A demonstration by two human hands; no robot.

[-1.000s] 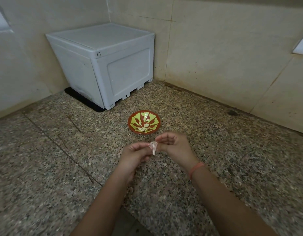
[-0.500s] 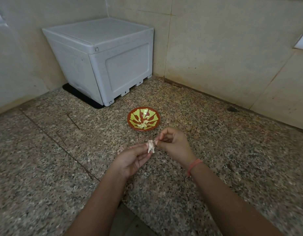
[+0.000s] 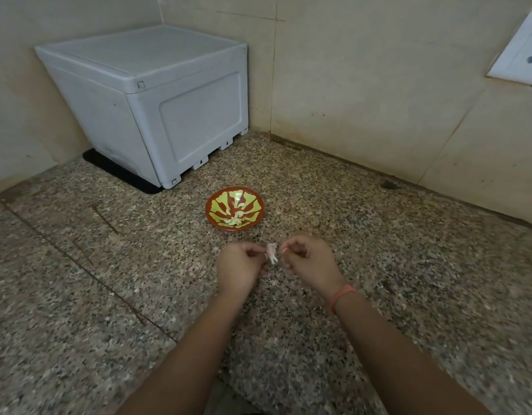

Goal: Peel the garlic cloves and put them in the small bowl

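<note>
A garlic clove [image 3: 271, 252] with loose papery skin hangs between my two hands, just above the granite counter. My left hand [image 3: 239, 265] pinches its left side with curled fingers. My right hand [image 3: 309, 262], an orange band on its wrist, has curled fingers with the tips at the clove's right side. Whether they grip the skin or the clove itself is unclear. The small red bowl [image 3: 211, 205] with a yellow-green pattern stands just beyond my hands. Several peeled cloves [image 3: 235, 220] lie in it.
A grey-white plastic box [image 3: 157, 100] on a black mat fills the back left corner. Tiled walls close the counter at the back and left. A white wall socket [image 3: 519, 59] is at the upper right. Speckled granite [image 3: 408, 265] spreads around the bowl.
My left hand has turned over from palm-up to knuckles-up, with fingers curled on the clove. Both hands stay together in front of the bowl.
</note>
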